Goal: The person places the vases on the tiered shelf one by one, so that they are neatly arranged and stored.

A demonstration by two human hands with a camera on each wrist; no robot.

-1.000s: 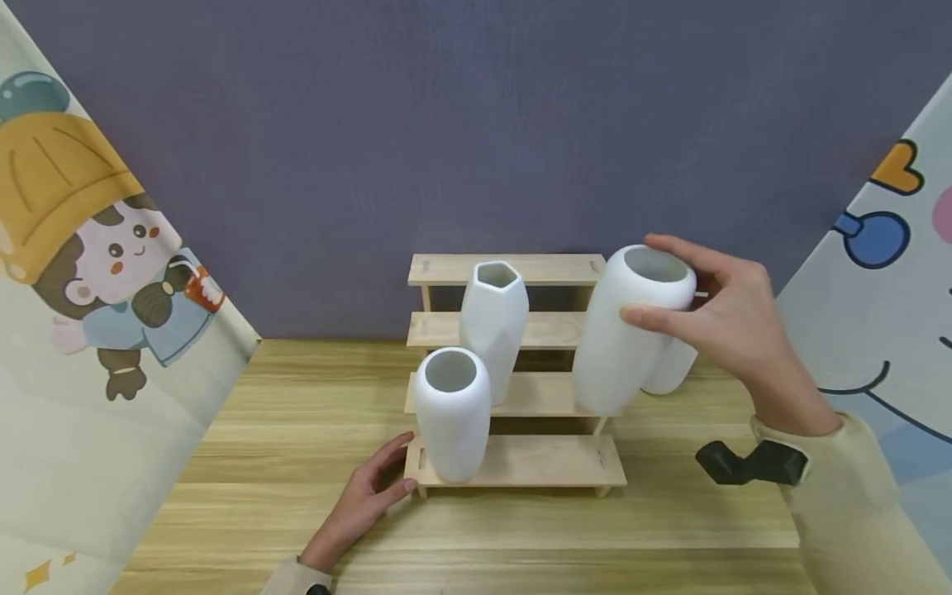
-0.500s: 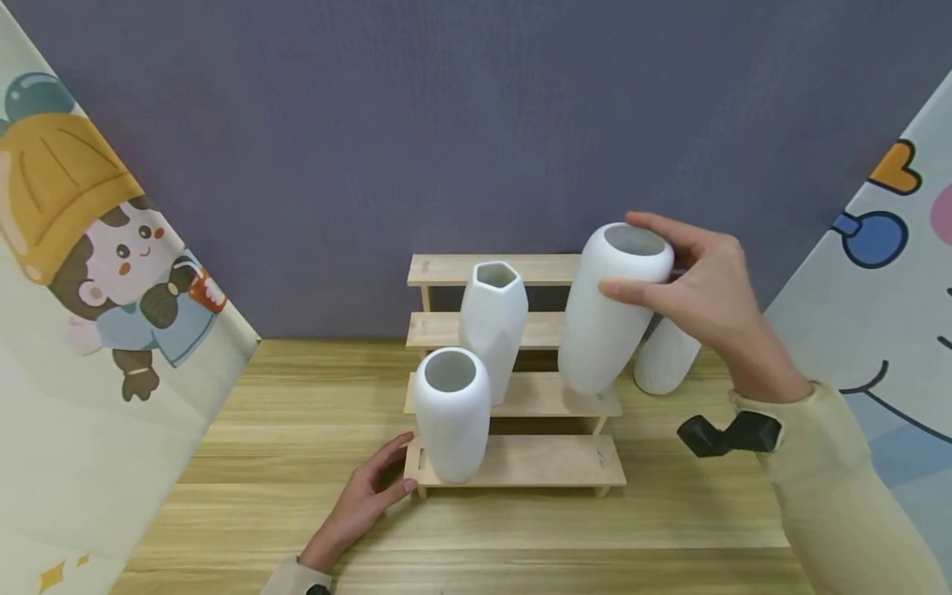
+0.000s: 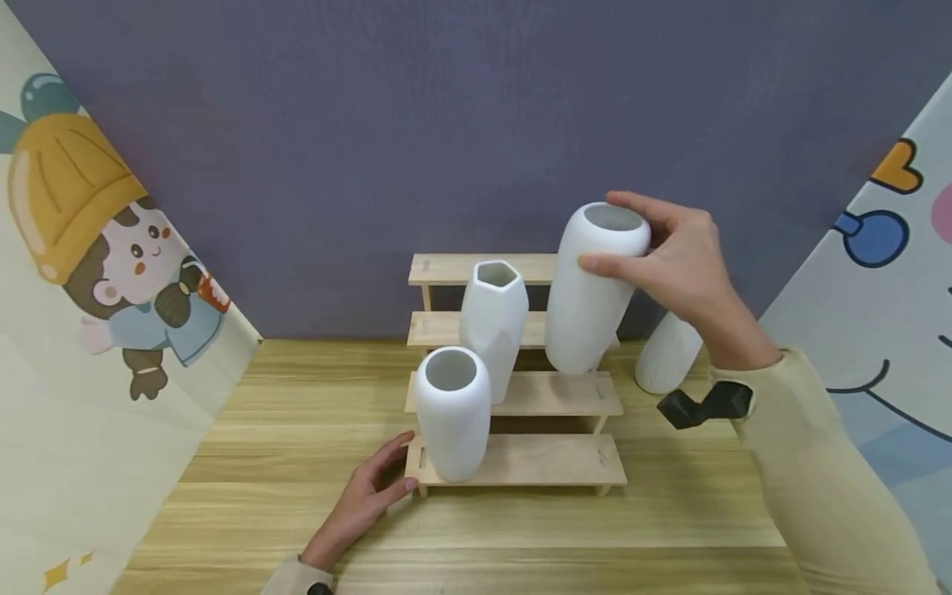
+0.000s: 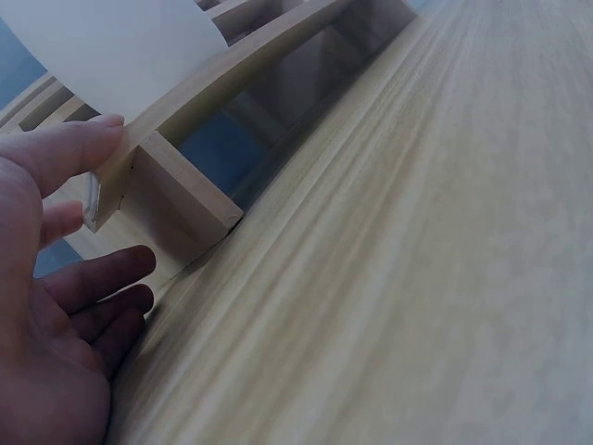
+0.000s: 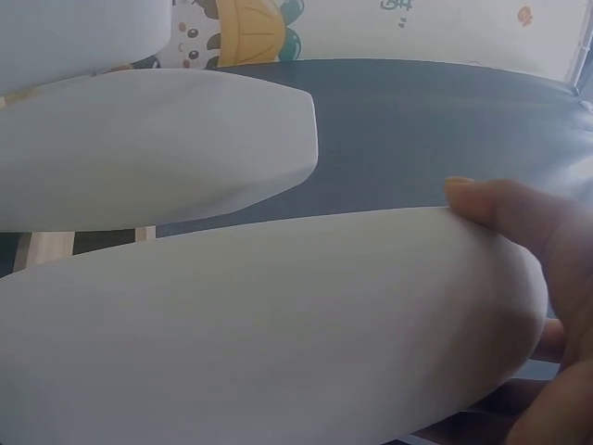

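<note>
My right hand (image 3: 680, 256) grips a tall white vase (image 3: 595, 306) by its mouth, thumb at the front and fingers at the back. The vase leans a little and overlaps the right side of the upper steps of a wooden stepped stand (image 3: 550, 463). In the right wrist view its smooth body (image 5: 269, 324) fills the foreground. My left hand (image 3: 360, 500) holds the left end of the stand's lowest step, thumb and index finger at its edges (image 4: 139, 139). A round-mouthed white vase (image 3: 452, 421) stands on that step; a pentagon-mouthed one (image 3: 494, 326) stands one step higher.
Behind my right wrist, a textured white vase (image 3: 665, 355) stands on the wood-grain table (image 3: 312, 405). A dark blue-grey panel (image 3: 446, 149) rises behind the stand. Printed cartoon panels (image 3: 149, 463) flank the left and right sides.
My right hand has carried its vase leftward and farther back, up over the stand, uncovering more of the textured vase. The left hand has stayed at the lowest step.
</note>
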